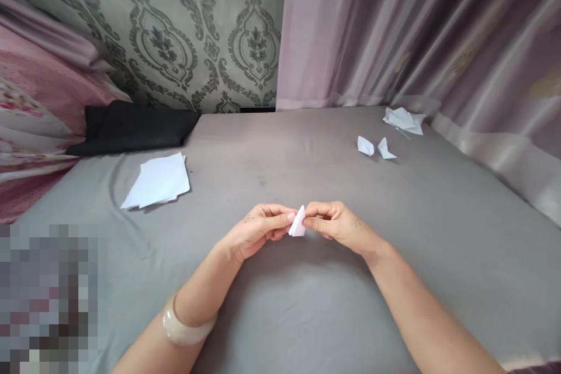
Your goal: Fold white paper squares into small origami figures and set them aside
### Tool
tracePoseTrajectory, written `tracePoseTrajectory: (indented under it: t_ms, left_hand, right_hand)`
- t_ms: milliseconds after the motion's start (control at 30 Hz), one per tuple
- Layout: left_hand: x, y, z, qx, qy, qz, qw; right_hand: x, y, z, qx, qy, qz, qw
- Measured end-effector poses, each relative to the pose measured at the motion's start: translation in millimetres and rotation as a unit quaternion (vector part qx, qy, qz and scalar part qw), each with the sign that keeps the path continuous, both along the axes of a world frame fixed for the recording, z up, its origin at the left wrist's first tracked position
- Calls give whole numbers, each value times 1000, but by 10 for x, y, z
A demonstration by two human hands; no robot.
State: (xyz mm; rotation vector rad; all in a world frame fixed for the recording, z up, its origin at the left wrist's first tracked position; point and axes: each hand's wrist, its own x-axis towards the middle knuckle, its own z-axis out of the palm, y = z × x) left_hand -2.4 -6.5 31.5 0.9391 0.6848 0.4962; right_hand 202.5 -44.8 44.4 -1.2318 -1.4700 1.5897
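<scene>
A small piece of folded white paper (298, 223), narrow and pointed at the top, is held upright between my two hands above the grey cloth surface (280, 315). My left hand (265, 225) pinches its left side with thumb and fingers. From the other side, my right hand (335, 223) grips its right edge between thumb and forefinger. The fingertips cover parts of the folds, and the other fingers curl behind. A pale bangle (186, 327) circles my left forearm.
White paper sheets (160, 181) lie stacked on the left. Two small folded paper pieces (365, 146) sit toward the far right, with a pile of white paper (404, 121) behind them. Black cloth (140, 125) lies at the back left; a mauve curtain (350, 29) borders the right.
</scene>
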Motion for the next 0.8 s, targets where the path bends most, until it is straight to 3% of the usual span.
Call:
tracePoseTrajectory:
  t_ms: [167,300,800]
  left_hand:
    - [10,1,16,-23,-10,-20,999]
    - [27,-6,9,-25,-4,-28,999]
    - [-15,-9,45,-39,-9,-54,998]
  right_hand:
    - [-15,2,-6,19,3,-13,1000]
    - [-17,3,10,-20,-33,-25,999]
    - [2,-9,-4,-80,56,59,993]
